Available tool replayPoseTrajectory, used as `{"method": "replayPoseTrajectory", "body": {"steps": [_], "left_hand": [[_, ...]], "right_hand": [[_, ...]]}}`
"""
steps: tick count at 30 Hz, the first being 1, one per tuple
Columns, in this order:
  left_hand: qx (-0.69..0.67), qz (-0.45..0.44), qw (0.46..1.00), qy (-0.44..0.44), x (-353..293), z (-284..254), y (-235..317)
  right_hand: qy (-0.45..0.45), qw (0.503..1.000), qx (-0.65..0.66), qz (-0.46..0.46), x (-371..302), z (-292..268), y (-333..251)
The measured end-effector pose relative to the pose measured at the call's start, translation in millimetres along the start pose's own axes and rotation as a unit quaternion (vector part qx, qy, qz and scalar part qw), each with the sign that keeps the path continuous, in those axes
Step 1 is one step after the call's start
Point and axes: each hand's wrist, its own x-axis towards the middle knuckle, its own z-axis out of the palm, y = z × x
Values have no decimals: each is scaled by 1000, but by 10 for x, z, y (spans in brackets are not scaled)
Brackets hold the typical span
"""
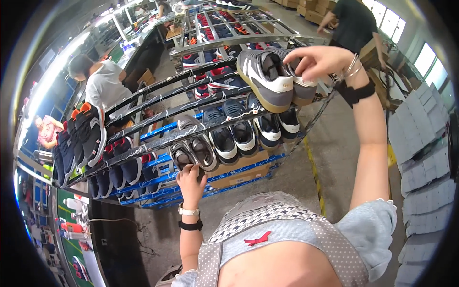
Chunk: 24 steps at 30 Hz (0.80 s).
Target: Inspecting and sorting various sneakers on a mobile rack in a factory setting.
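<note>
A pair of grey and white sneakers [264, 79] with gum soles stands on the top shelf of a metal rack, at its right end. My right hand [327, 61] is over the heel openings of this pair. Its fingers are bent and apart, and I see nothing held in them. On the shelf below, my left hand [191, 182] has its fingers closed at the heels of a pair of grey-brown shoes [193, 152]. Dark blue sneakers [234, 136] with white heels stand to the right of that pair.
The long rack [158, 136] holds more shoes, including black ones with orange linings [87, 131] at the left end. A person in white [105, 81] is beyond it, left. Another person in dark clothes [354, 28] stands far right. Stacked pale sheets [425, 129] line the right side.
</note>
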Motion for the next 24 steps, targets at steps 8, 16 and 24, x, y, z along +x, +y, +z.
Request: {"method": "replayPoseTrajectory", "body": {"steps": [8,16,24], "left_hand": [[7,16,1000,16,0,50,-32],[11,6,1000,20,5,80,-18],[1,4,999,32,-16,66,-36]], "right_hand": [[135,990,-1,34,-217,106,139],[289,950,-107,47,-165,444,206],[277,940,-170,104,-3,400,101]]}}
